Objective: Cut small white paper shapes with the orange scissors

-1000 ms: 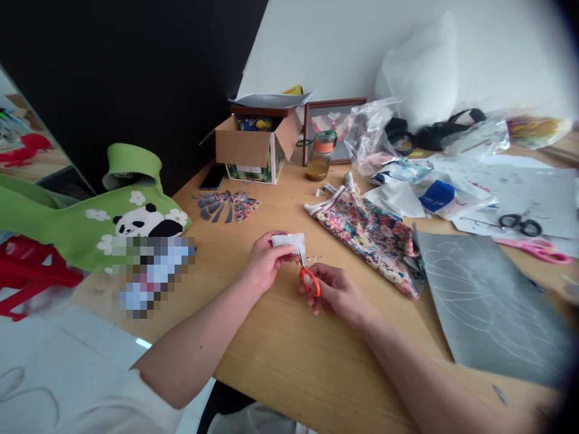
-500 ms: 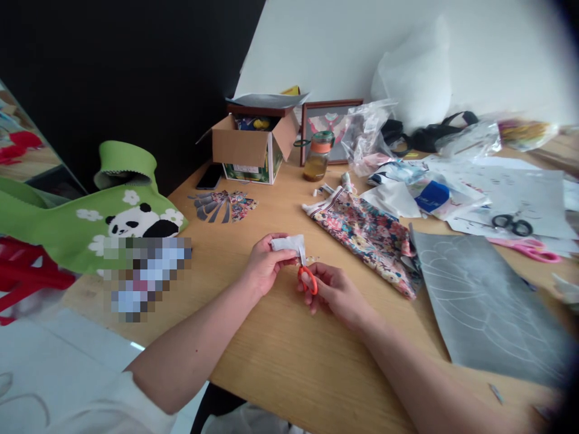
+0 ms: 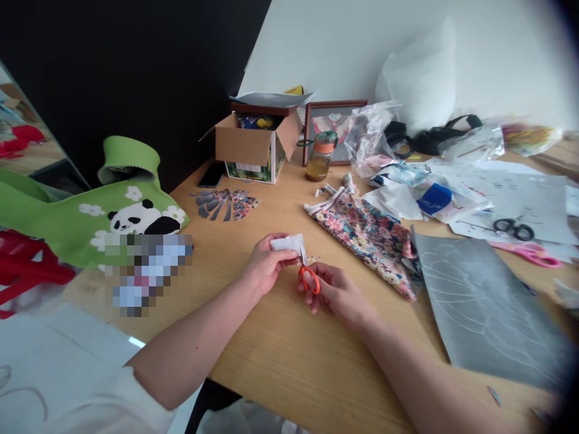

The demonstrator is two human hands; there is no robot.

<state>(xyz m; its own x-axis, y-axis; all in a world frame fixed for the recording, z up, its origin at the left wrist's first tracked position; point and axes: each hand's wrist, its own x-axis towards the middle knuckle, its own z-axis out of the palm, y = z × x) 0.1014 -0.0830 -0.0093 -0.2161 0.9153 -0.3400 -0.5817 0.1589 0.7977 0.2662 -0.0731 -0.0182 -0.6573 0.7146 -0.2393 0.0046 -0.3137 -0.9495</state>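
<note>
Between thumb and fingers, my left hand (image 3: 266, 260) pinches a small whitish piece (image 3: 288, 243), paper or cloth, above the table. My right hand (image 3: 333, 288) grips small scissors with orange handles (image 3: 309, 280), and their blades meet the right edge of that piece. Beneath the blades a few small patterned scraps (image 3: 313, 258) show on the table, partly hidden by the scissors. Right of my hands lies a folded floral cloth (image 3: 366, 241). Farther off to the left, cut floral and grey pieces (image 3: 226, 204) are spread like a fan.
A grey sheet with pale line drawing (image 3: 484, 301) lies at the right, near pink scissors (image 3: 534, 253) and black scissors (image 3: 514, 228). At the back stand an open carton (image 3: 246, 147) and a jar (image 3: 319, 158). A green panda-patterned cover (image 3: 131, 205) is at left.
The scissor blades look slightly more parted at the whitish piece's edge. Both hands stay in nearly the same place, and the view has shifted a little.
</note>
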